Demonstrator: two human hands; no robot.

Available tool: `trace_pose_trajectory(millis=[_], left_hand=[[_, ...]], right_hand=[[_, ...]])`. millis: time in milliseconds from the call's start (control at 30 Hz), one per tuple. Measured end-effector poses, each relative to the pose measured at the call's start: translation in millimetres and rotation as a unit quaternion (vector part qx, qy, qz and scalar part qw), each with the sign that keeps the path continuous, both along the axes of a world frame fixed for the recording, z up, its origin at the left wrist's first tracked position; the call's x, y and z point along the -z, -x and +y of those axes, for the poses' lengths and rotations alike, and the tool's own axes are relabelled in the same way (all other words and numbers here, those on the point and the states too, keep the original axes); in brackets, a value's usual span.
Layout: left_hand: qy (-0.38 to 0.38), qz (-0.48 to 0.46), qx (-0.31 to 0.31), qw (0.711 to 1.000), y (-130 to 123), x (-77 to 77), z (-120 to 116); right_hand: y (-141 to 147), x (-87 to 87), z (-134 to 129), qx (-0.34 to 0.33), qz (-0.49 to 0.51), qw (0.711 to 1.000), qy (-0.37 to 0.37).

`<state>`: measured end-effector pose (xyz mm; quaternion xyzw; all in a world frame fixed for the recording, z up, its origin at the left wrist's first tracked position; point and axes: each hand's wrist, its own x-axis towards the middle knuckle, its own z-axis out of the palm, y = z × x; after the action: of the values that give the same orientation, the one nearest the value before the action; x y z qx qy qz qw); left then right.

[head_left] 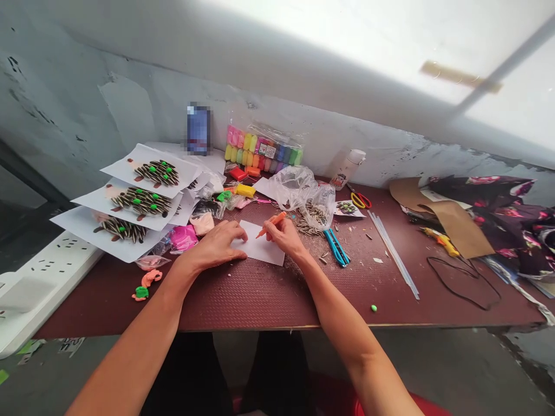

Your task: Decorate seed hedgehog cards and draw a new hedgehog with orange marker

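A small white sheet of paper (265, 249) lies flat on the brown table. My right hand (284, 234) grips an orange marker (272, 224), its tip down at the paper. At the sheet's left edge rests my left hand (223, 242), thumb and fingers apart. Beside that hand are a pink clay lump (182, 238) and a peach clay lump (202, 223). Just right of my right hand, a pile of striped sunflower seeds (311, 219) is partly covered by a clear plastic bag (293, 186). A blue utility knife (337, 248) lies close by.
Sheets with seed hedgehogs (143, 202) are stacked at left, above a power strip (56, 266). Clay packs (264, 150), a bottle (347, 169) and scissors (359, 199) stand or lie behind. Glue sticks (394, 254) and a corded glue gun (442, 241) lie right.
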<state>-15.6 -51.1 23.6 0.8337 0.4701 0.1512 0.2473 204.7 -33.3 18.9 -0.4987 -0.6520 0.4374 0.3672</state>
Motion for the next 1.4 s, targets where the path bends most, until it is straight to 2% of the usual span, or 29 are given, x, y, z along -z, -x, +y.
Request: trace_pose_trajectory(millis=[267, 533, 700, 867, 1000, 1100, 1233, 1400], left_hand=[[-0.03, 0.002, 0.007, 1.0, -2, 3.0, -2], [-0.047, 0.021, 0.003, 0.999, -6, 4.7, -5], [-0.051, 0.027, -0.005, 0.998, -6, 9.1, -3], [-0.041, -0.005, -0.015, 0.999, -4, 17.5, 10], [-0.031, 0.017, -0.007, 0.999, -2, 20.1, 26], [-0.03, 0.02, 0.001, 0.999, -2, 18.1, 39], [-0.034, 0.029, -0.036, 0.998, -6, 12.3, 54], [0.035, 0.021, -0.055, 0.998, -8, 3.8, 62]], right_hand=[[-3, 3.5, 4, 0.033, 0.049, 0.998, -0.018], [3, 6.1, 1, 0.017, 0.089, 0.996, 0.01], [3, 5.6, 2, 0.016, 0.077, 0.997, 0.019], [2, 4.9, 4, 0.019, 0.061, 0.998, 0.029], [2, 3.5, 4, 0.025, 0.061, 0.997, 0.043], [2, 4.0, 5, 0.022, 0.055, 0.997, 0.042], [0, 6.5, 7, -0.006, 0.039, 0.999, 0.015], [0, 7.9, 6, 0.005, 0.051, 0.999, 0.01]])
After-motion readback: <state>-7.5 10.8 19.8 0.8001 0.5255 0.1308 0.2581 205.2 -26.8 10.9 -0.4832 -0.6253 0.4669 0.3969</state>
